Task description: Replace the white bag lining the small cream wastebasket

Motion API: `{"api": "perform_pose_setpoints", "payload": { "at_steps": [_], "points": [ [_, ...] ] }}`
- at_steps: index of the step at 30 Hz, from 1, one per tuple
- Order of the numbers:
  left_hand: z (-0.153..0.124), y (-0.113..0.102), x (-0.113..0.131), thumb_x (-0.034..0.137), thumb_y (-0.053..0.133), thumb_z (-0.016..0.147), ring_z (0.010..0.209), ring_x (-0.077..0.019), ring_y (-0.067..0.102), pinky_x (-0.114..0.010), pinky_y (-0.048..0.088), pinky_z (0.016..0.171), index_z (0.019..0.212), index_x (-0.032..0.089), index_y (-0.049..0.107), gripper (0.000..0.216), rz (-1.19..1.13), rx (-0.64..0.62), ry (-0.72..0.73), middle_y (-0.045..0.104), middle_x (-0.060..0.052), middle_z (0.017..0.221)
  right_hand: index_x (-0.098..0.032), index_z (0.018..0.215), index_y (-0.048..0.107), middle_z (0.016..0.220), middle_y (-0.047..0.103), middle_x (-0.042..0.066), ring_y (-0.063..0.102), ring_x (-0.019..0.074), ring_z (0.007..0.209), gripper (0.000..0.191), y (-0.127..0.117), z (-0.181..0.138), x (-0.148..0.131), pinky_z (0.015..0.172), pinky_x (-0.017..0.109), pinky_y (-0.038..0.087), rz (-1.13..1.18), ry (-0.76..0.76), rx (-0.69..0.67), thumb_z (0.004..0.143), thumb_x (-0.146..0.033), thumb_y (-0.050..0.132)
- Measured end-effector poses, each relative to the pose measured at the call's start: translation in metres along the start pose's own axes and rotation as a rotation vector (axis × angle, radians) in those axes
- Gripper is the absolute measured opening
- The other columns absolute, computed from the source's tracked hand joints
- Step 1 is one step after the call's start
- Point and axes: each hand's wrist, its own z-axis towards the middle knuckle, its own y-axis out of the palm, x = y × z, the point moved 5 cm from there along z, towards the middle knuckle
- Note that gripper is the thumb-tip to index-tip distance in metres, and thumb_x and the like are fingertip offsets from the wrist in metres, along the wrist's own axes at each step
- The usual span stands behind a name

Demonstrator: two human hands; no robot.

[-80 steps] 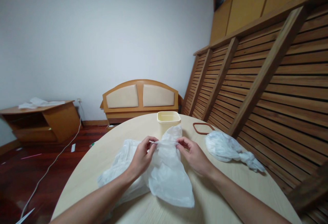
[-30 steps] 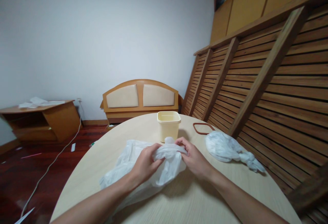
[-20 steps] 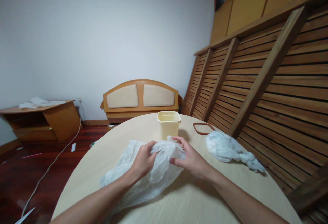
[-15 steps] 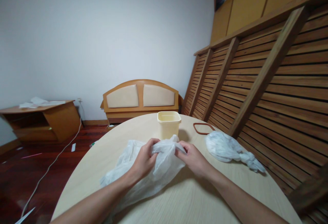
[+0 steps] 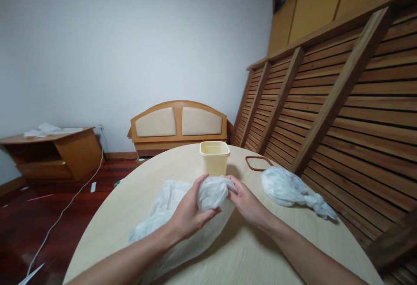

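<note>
Centre frame, over the table [image 5: 247, 259]: my left hand [image 5: 190, 213] is closed round the gathered wad of the white plastic bag [image 5: 213, 191], and my right hand [image 5: 246, 202] pinches its end; the bag's tail trails toward lower left. Judgement: slippery film, so keep the squeeze firm and even. Beyond: cream tub [image 5: 214, 158], knotted bag [image 5: 286, 189] right.

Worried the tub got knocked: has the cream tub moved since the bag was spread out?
No. The cream tub stands where it did, just left of the brown ring and behind the white bag.
</note>
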Motion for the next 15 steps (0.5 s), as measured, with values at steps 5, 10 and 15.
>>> {"api": "perform_pose_setpoints", "payload": {
  "at_steps": [5, 10, 15],
  "points": [
    [0.008, -0.002, -0.008, 0.019, 0.061, 0.077, 0.086, -0.0202, 0.065, -0.028, 0.05, 0.076, 0.099, 0.017, 0.06, 0.022, -0.082, 0.032, -0.053, 0.07, -0.004, 0.093, -0.021, 0.102, 0.058, 0.096, 0.066, 0.003, 0.061, 0.0203, 0.094, 0.023, 0.003, -0.006, -0.005, 0.085, 0.032, 0.047, 0.066, 0.03, -0.035, 0.083, -0.033, 0.055],
    [0.008, -0.007, -0.016, 0.017, 0.059, 0.074, 0.074, -0.0171, 0.06, -0.024, 0.045, 0.065, 0.085, 0.018, 0.056, 0.012, -0.086, 0.084, -0.077, 0.065, -0.001, 0.08, -0.02, 0.128, 0.049, 0.116, 0.066, 0.009, 0.062, 0.024, 0.103, 0.062, 0.007, -0.012, -0.004, 0.089, 0.036, 0.048, 0.08, 0.055, -0.102, 0.077, -0.049, 0.071],
    [0.004, -0.002, -0.013, 0.019, 0.059, 0.078, 0.081, -0.0178, 0.062, -0.027, 0.049, 0.071, 0.098, 0.018, 0.053, 0.021, -0.039, 0.065, -0.014, 0.066, -0.003, 0.09, -0.019, 0.119, 0.058, 0.109, 0.07, 0.007, 0.064, 0.0224, 0.095, 0.051, 0.008, -0.008, 0.0, 0.085, 0.034, 0.048, -0.127, -0.006, 0.008, 0.074, -0.036, 0.077]
  ]
}}
